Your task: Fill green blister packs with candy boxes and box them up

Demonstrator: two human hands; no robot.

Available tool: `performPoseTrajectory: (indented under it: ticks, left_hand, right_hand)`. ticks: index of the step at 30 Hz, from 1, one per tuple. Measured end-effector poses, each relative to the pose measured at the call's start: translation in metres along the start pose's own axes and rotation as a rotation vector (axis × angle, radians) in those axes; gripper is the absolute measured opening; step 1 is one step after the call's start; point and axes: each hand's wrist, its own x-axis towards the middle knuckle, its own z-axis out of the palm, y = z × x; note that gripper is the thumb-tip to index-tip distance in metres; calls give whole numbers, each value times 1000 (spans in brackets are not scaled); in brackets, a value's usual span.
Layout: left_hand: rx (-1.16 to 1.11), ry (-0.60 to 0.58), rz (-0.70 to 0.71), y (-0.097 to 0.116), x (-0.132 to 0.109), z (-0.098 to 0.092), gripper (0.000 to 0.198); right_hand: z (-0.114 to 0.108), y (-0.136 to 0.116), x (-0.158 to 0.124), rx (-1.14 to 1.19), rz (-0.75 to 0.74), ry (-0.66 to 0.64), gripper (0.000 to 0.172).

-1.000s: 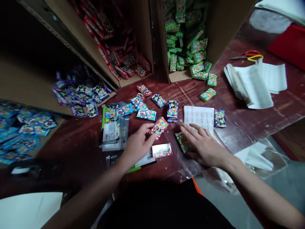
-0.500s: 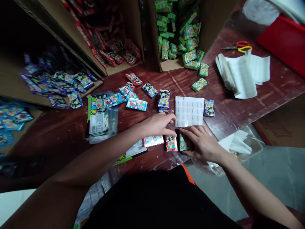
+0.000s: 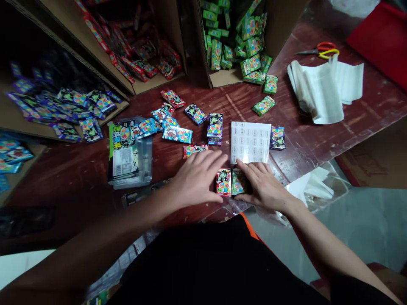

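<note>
My left hand (image 3: 197, 178) lies flat with fingers spread, its thumb side against a red packet (image 3: 223, 182) near the front edge of the red-brown table (image 3: 302, 140). My right hand (image 3: 262, 186) curls around a green packet (image 3: 238, 182) that sits side by side with the red one. A white sticker sheet (image 3: 250, 142) lies just beyond my right fingers. Another red packet (image 3: 193, 149) peeks out above my left fingers.
Open cardboard boxes hold red packets (image 3: 140, 55), green packets (image 3: 235, 38), purple packets (image 3: 63, 110) and blue packets (image 3: 9, 148). Loose packets, a small purple stack (image 3: 215, 127), clear bags with printed cards (image 3: 129, 154), white paper strips (image 3: 324, 89) and scissors (image 3: 321, 48) lie on the table.
My left hand carried a red packet from the middle of the table and set it down beside the green packet under my right hand. Both hands now press the two packets together.
</note>
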Motion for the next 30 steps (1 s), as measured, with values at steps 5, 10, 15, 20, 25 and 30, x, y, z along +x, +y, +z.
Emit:
performPoseTrajectory:
  ticks: [5,10,15,20,25,30]
  left_hand:
    - [-88,-71,10,27,0,25,104]
    - [-139,-41,-27,32,-8,36,111]
    - [-89,0,-165,18,-53,16,131]
    - [18,-42,-386,-7,-115,5,111]
    - [-73,37,-382,-8,-130,17,86]
    - [-100,32,-271,-7,-127,23,80]
  right_hand:
    - [9,-2,-5,60,-1,30,118]
    - [16,-8,-4,90,-7,26,103]
    - [19,-12,0,88,-80,101,88]
    - [26,-29,23,32,-45,279,91]
    - [36,-53,47,-42,-116,205,78]
    - [43,-59,48,101,-251,19,77]
